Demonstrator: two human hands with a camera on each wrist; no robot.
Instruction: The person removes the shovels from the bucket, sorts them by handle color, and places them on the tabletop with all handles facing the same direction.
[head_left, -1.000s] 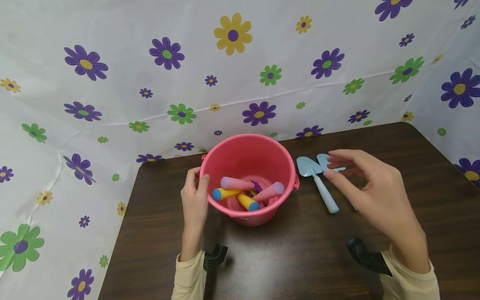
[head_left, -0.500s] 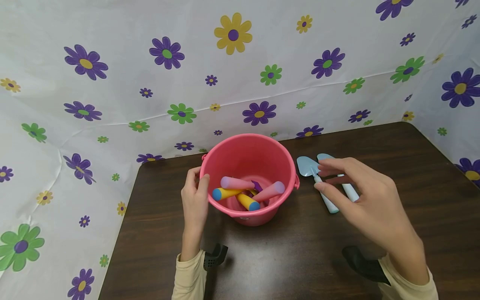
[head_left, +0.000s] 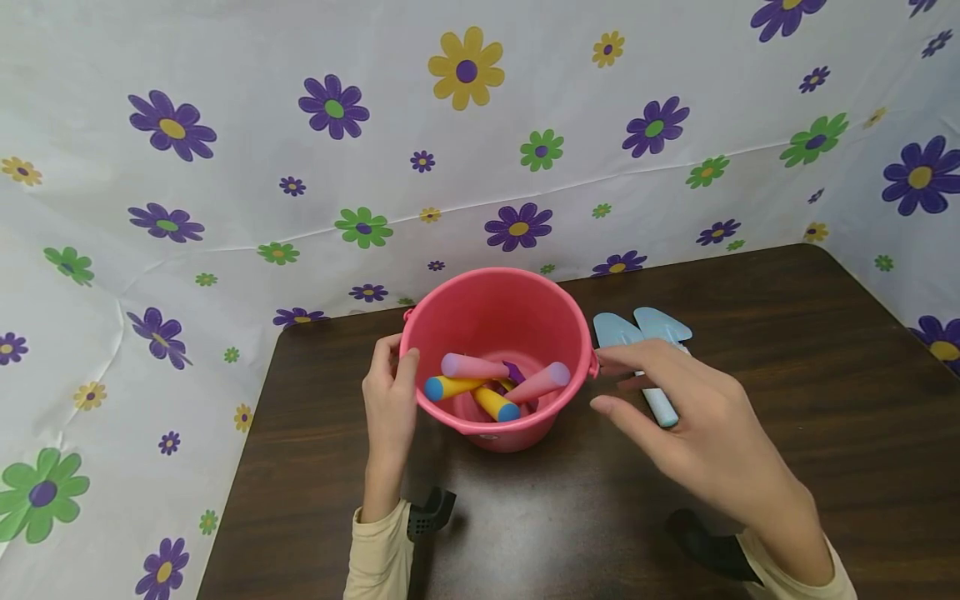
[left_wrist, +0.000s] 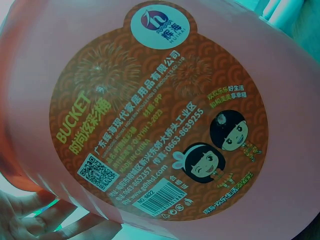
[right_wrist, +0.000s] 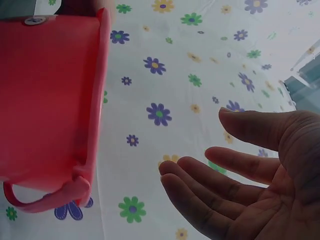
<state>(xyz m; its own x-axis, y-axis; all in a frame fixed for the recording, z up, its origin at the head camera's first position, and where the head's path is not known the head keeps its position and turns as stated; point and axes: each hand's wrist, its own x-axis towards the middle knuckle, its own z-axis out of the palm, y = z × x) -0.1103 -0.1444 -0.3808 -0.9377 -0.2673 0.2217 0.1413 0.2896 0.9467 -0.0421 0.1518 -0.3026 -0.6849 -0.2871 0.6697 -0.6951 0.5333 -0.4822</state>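
Observation:
A pink bucket (head_left: 495,312) stands on the table, with several toy handles inside, some pink with lilac ends (head_left: 542,382), others yellow with blue ends (head_left: 497,405). At its left side, my left hand (head_left: 390,404) holds the rim, thumb over the edge and fingers outside. The bucket's round printed label (left_wrist: 160,120) fills the left wrist view. My right hand (head_left: 697,433) hovers right of the bucket, fingers spread apart from the thumb and nothing between them. In the right wrist view, a gap separates that right hand (right_wrist: 250,185) from the bucket's rim (right_wrist: 97,100).
Two light blue toy shovels (head_left: 617,328) lie right of the bucket, partly hidden behind the right hand. The dark wooden table (head_left: 315,467) meets a white flowered cloth (head_left: 262,125) behind and at both sides.
My right hand has moved left and slightly down, from above the blue shovels to near the bucket's right side. My left hand and the bucket have stayed put.

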